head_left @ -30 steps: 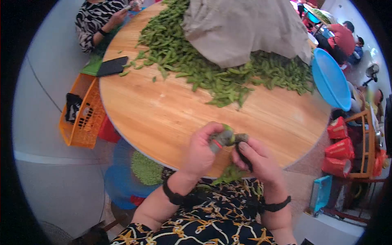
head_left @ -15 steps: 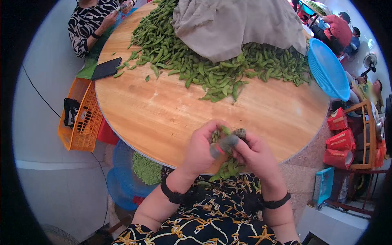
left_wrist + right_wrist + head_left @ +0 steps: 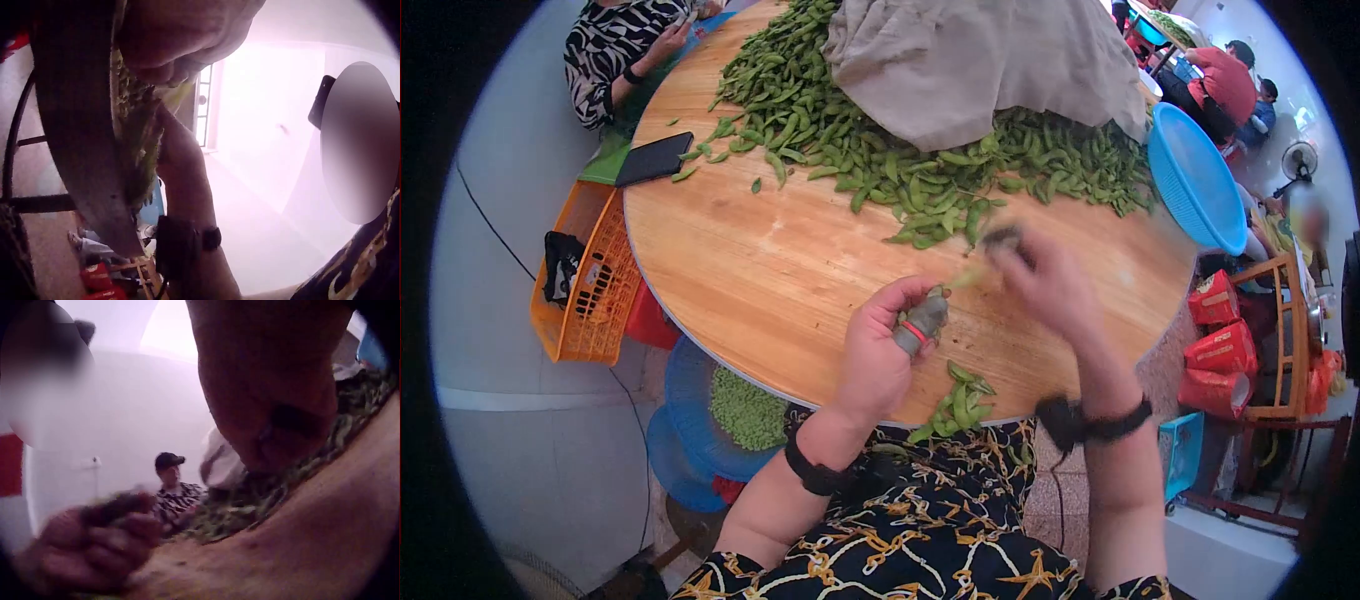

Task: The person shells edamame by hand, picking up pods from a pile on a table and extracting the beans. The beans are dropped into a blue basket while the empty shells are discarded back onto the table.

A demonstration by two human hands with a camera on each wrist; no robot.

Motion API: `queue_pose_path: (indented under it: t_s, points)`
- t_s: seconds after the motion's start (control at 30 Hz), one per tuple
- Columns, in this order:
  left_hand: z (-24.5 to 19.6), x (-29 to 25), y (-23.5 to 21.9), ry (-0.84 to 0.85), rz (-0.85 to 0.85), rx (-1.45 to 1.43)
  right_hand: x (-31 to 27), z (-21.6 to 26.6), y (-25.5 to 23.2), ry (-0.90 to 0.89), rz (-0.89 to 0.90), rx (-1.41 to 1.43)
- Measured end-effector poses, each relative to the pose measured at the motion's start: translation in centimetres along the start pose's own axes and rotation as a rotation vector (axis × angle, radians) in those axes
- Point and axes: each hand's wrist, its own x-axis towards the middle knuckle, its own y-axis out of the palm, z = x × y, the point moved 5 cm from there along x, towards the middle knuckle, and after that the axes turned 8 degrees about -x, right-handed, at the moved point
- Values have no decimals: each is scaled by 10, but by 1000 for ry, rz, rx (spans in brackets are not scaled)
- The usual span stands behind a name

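Note:
My left hand (image 3: 880, 345) is curled over the table's near side, its thumb in a grey finger cot (image 3: 922, 320) with a red band. It grips green soybean pods, mostly hidden by the fingers; a little green shows at the fingertips. Ahead and to the right, my right hand (image 3: 1045, 285) is blurred, with a dark cot (image 3: 1005, 240) on a finger. A pale green streak (image 3: 968, 276) lies between the hands; whether the right fingers hold it I cannot tell. A small bunch of soybean pods (image 3: 958, 405) lies at the near table edge.
A large heap of soybean pods (image 3: 920, 190), partly under a grey cloth (image 3: 990, 70), covers the far side of the round table (image 3: 740, 270). A blue basket (image 3: 1195, 180) leans at the right. Shelled beans (image 3: 745, 410) fill a blue basin below left. A phone (image 3: 655, 158) lies near another person (image 3: 625, 60).
The hands worked together over the pods, then parted. My right hand has moved forward and right toward the heap, while the left stayed near its place.

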Motion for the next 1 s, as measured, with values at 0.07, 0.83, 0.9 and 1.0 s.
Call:
queue_pose_path:
  t_s: [0.07, 0.83, 0.9, 1.0]
  points:
    - [2, 1, 0, -9, -2, -52, 33, -6, -20, -155, -274, -314]
    - [-2, -3, 5, -130, 61, 198, -7, -32, -16, 253, -20, 437]
    - [-21, -8, 8, 27, 194, 487, -12, -26, -16, 254, 28, 517]
    - [-51, -27, 19, 160, 389, 878, -24, -28, -22, 253, -24, 401]
